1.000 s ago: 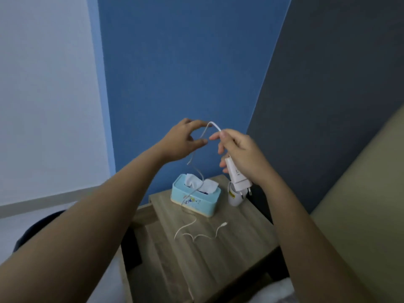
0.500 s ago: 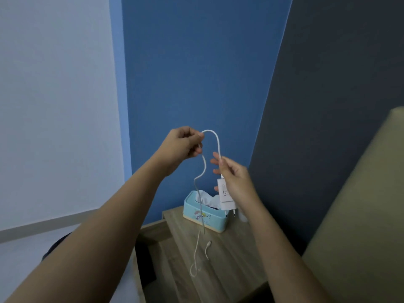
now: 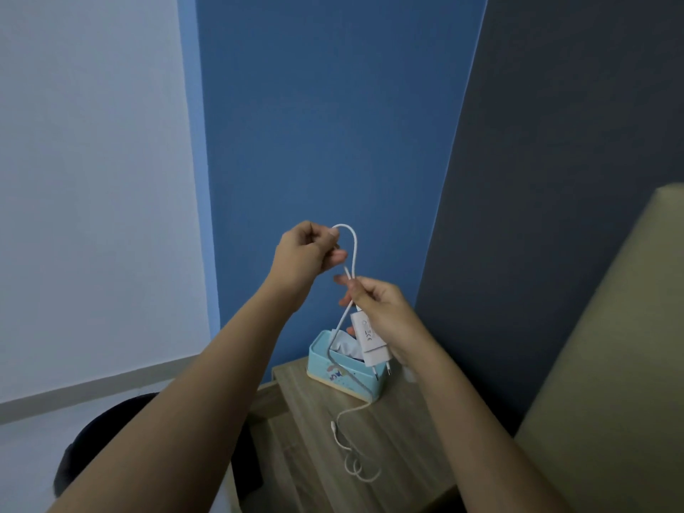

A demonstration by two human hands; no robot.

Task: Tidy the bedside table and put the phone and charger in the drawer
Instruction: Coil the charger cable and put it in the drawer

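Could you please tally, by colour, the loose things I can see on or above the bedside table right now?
White: 2, the charger in the right hand and its cable, looped up to the left hand.
Light blue: 1, the tissue box on the bedside table.
Total: 3. No phone shows in this view.

Both arms raised, left hand [image 3: 307, 253] and right hand [image 3: 385, 312] closed.

I see a white charger [image 3: 370, 336] and white cable [image 3: 354, 249], a light-blue tissue box [image 3: 335, 375] with small printed figures, a wood-grain bedside table [image 3: 399, 457]
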